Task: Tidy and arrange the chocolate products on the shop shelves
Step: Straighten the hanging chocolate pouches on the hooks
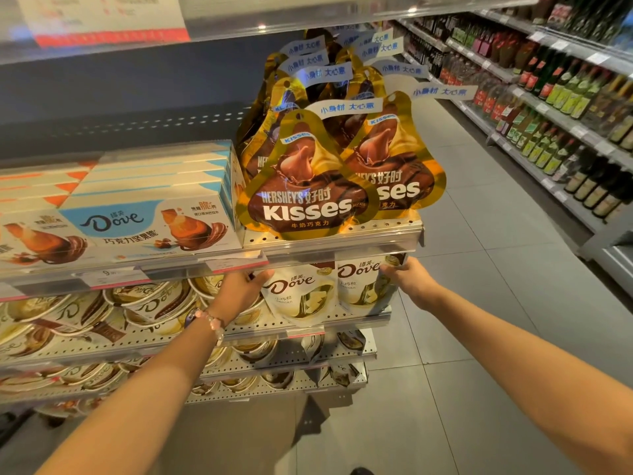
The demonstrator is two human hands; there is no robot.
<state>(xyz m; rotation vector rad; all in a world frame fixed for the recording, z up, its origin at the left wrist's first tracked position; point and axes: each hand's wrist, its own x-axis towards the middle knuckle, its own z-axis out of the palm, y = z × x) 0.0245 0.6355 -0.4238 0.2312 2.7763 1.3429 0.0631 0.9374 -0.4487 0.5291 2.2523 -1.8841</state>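
Note:
Two white Dove pouches stand at the right end of the second shelf: a left pouch [301,296] and a right pouch [363,282]. My left hand [239,289] presses against the left pouch's left edge. The right pouch's upper right corner is gripped by my right hand [407,277]. Above them, gold Hershey's Kisses bags [305,186] stand in rows on the upper shelf [335,240]. Blue and white Dove boxes [150,200] are stacked to their left.
Round Dove tubs [144,303] crowd the second shelf to the left and the shelves below. More white pouches [342,341] sit lower down. Across the tiled aisle [479,303], a rack of bottles [565,114] runs along the right.

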